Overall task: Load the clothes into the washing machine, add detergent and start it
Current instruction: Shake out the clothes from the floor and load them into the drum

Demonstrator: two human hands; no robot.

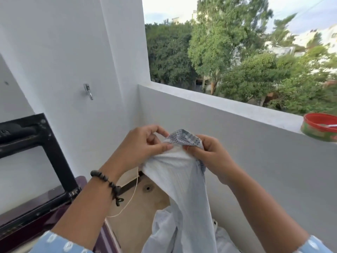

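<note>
Here, on balcony: white garment point(180, 189) hangs centre, top edge bunched between both hands, rest trailing down near. Left hand point(140, 148) pinches cloth at patterned hem; right hand point(209, 154) grips same hem from right. Best likely: shake folds loose, keep loose thread point(134, 190) clear, then drop into dark-framed machine lid point(36, 157) at left. Count: one garment, two hands, one red tub point(320, 126) far right on ledge point(228, 105), one wall hook point(88, 91).

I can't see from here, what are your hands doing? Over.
Left hand and right hand both pinching white garment, held up. Nothing in the way. Over.
</note>
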